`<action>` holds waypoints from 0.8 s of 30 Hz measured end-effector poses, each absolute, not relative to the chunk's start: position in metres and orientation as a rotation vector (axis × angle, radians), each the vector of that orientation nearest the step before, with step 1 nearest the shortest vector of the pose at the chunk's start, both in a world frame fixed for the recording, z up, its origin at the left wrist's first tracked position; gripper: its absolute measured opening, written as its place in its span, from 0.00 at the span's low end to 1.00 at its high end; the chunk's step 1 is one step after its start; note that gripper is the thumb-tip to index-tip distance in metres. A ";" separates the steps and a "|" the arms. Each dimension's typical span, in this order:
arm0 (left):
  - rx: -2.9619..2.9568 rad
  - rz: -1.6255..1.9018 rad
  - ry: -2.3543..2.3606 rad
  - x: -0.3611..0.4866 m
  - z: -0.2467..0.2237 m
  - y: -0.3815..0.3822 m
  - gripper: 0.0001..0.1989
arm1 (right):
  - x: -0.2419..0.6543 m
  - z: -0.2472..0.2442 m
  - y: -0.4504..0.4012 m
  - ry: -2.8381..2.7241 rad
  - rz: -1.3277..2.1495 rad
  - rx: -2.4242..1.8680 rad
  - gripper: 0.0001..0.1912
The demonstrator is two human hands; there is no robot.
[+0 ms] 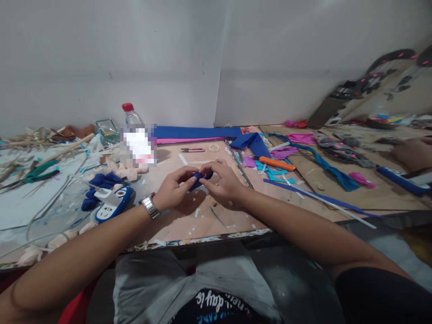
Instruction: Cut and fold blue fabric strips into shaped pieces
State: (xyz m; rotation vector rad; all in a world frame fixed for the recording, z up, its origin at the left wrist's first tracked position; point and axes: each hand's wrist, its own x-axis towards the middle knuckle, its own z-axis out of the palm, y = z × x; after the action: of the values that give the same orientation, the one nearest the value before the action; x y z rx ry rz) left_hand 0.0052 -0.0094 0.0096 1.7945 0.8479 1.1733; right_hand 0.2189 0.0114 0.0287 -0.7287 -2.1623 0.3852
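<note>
Between the tabletop's [182,226] front and back edges, the left hand [173,186] and right hand [225,186] pinched a small blue piece [198,176], which seemed to want even, steady pressure.

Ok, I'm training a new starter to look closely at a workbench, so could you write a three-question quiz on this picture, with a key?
1. True or false: the metal watch is on the person's left arm.
2. Pick one. The small piece held between the left hand and the right hand is:
A) pink
B) blue
C) orange
3. Fill in the blank: the bottle near the wall has a ____ cap.

Key: 1. True. 2. B. 3. Red.
</note>
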 end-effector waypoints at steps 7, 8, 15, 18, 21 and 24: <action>1.751 1.196 0.887 0.004 0.011 -0.010 0.16 | 0.219 0.027 0.013 -2.176 0.394 -0.737 0.09; 1.748 1.194 0.886 0.005 0.011 -0.010 0.16 | 0.220 0.027 0.013 -2.176 0.395 -0.741 0.09; 1.754 1.166 0.856 0.005 0.010 -0.011 0.14 | 0.219 0.027 0.012 -2.171 0.394 -0.732 0.08; 1.750 1.160 0.841 0.005 0.010 -0.011 0.14 | 0.218 0.028 0.011 -2.175 0.398 -0.733 0.08; 1.755 1.160 0.829 0.005 0.012 -0.012 0.14 | 0.218 0.030 0.010 -2.186 0.393 -0.741 0.07; 1.766 1.151 0.844 0.004 0.012 -0.011 0.15 | 0.218 0.029 0.011 -2.194 0.397 -0.749 0.06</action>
State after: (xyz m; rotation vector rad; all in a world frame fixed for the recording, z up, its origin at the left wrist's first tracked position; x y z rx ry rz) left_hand 0.0043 -0.0106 0.0124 1.7663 0.8439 1.1511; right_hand 0.2182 0.0109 0.0290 -0.7491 -2.1941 0.3968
